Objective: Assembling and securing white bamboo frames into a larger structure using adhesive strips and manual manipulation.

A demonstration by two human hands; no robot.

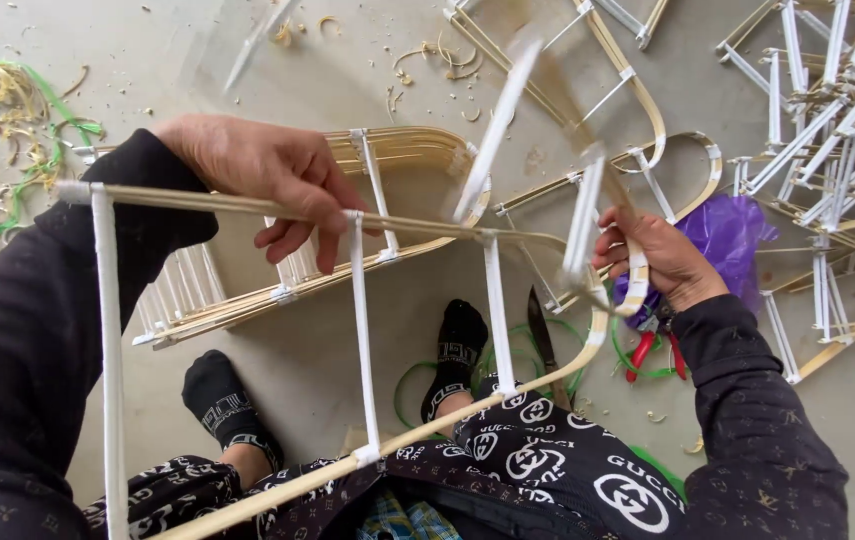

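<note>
Head view: person sits on the floor with a bamboo frame across the lap. Left hand curls over its top rail, grip closed on the frame. Right hand clamps the curved end, also closed on it. Red pliers and a knife lie just below; finished frames are piled at right.

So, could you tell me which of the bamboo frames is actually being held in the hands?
The curved bamboo frame with white crosspieces over the lap: left hand grips its top rail, right hand its bend. The others lie on the floor.
</note>
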